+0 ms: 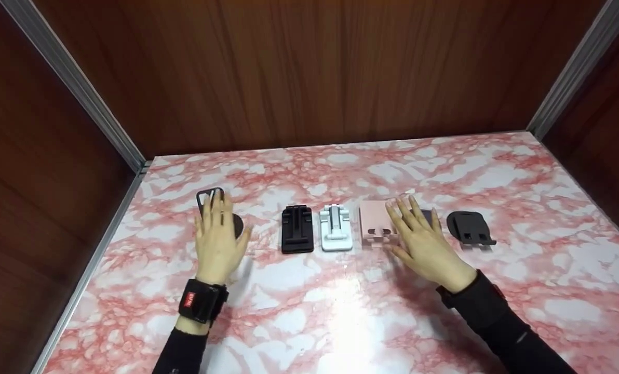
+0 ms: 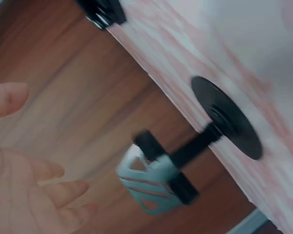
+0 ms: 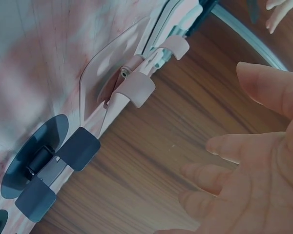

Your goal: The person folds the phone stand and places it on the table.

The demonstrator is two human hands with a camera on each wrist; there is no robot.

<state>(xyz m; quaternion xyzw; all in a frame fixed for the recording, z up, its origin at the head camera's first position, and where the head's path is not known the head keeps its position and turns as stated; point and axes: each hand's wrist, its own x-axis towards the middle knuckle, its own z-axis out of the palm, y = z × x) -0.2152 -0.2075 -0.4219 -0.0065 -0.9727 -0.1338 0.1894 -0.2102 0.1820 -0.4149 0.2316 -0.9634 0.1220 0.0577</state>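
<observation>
My left hand [image 1: 217, 246] hovers with spread, fairly straight fingers over a phone stand [image 1: 205, 196]. In the left wrist view that stand has a round black base [image 2: 227, 117], a short stem and a black-and-silver head [image 2: 151, 180]; the hand is apart from it. My right hand [image 1: 428, 248] is held flat, fingers spread, above a pink phone stand [image 1: 374, 215] and a dark blue stand [image 1: 430, 215] it partly covers. The right wrist view shows the dark blue stand's round base [image 3: 29, 161] and the pink stand's hooks [image 3: 136, 88], with the fingers not touching either.
Between the hands lie a black folding phone stand [image 1: 297, 231] and a white one [image 1: 336, 231]. A black stand with a round base [image 1: 470, 228] is at the right. The marbled pink-and-white table [image 1: 299, 311] meets brown wood-grain panels [image 1: 314, 72] at the back and sides.
</observation>
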